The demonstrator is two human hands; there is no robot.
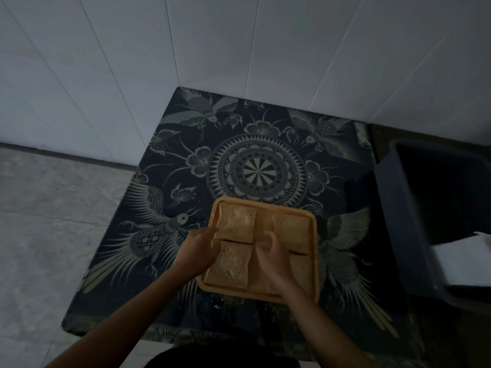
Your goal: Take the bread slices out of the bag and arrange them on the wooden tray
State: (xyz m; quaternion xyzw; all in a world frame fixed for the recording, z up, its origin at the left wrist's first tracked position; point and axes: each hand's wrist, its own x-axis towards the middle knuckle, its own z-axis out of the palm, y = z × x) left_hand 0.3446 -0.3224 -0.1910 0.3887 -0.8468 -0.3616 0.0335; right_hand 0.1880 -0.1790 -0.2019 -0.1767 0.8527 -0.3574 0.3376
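Note:
A square wooden tray (313,224) lies on the patterned table near its front edge. Three bread slices show on it: one at the far left (237,221), one at the far right (292,231), one at the near left (231,269). The near right part is darker and partly hidden by my right hand (273,257), so I cannot tell what lies there. My left hand (198,248) rests at the tray's left edge, fingers touching the near left slice. My right hand hovers over the tray's middle with fingers curled. No bag is in view.
The table (186,160) wears a dark cloth with bird and mandala patterns and stands in a white-walled corner. A dark plastic bin (398,235) with a white sheet (462,258) inside sits to the right. Pale floor lies to the left.

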